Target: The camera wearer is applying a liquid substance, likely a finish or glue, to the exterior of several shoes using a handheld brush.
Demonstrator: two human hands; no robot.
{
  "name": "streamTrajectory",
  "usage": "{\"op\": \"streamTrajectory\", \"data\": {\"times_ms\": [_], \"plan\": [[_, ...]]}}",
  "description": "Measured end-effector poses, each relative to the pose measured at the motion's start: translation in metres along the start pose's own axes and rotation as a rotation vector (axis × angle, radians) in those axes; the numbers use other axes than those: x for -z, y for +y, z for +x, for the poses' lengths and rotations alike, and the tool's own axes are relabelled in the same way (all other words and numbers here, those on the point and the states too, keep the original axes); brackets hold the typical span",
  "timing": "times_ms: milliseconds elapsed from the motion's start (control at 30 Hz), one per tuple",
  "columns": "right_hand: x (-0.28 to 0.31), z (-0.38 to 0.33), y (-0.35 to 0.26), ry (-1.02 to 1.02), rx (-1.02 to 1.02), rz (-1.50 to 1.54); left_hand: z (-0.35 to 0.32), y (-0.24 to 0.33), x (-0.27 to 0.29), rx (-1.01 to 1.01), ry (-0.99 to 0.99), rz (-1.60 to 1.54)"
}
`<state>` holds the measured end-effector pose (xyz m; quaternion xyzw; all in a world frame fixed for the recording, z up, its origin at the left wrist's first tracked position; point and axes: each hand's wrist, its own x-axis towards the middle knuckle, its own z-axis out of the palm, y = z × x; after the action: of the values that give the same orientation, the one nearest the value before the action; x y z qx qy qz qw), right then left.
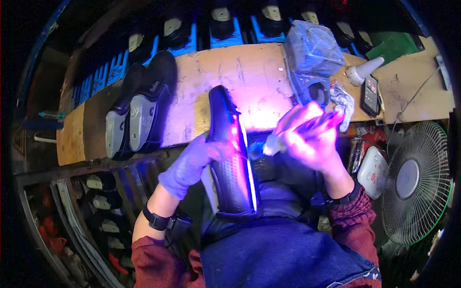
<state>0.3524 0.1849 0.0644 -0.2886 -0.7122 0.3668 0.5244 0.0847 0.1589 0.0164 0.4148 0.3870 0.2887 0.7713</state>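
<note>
Shoe (230,163): black, sole side turned toward the brush, lying lengthwise over the person's lap just in front of the worktop (240,81), a violet light glowing along its right edge. Left hand (192,163): gloved, closing around the shoe's left side near the middle and steadying it. Right hand (312,139): bare, closing around a small brush (273,144) whose tip is meeting the lit sole edge. Pair of finished shoes (139,115): lying soles up on the left of the worktop, well apart from the work. Wrapped grey box (312,57): sitting at the worktop's back right, a crumpled rag (343,103) just beside it and a dark remote (370,96) further right. Fan (415,182): standing at the right, below the worktop. Row of shoes in blue holders (230,29): lining the far rail. Handling note, as judgement: the step appears to be brushing along the sole seam; it is likely going best with the left grip keeping the shoe tilted toward the light, the brush travelling in short even strokes following the edge, and the bristles staying off the upper.
</note>
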Motion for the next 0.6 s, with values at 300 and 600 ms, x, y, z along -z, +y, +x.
{"op": "streamTrajectory", "data": {"times_ms": [300, 600], "plan": [[0.092, -0.008, 0.051, 0.278, -0.111, -0.858, -0.023, -0.027, -0.08, -0.103, 0.085, -1.11], [0.088, -0.046, 0.032, 0.456, -0.235, -0.508, -0.009, -0.037, -0.069, -0.17, 0.269, -0.519]]}}
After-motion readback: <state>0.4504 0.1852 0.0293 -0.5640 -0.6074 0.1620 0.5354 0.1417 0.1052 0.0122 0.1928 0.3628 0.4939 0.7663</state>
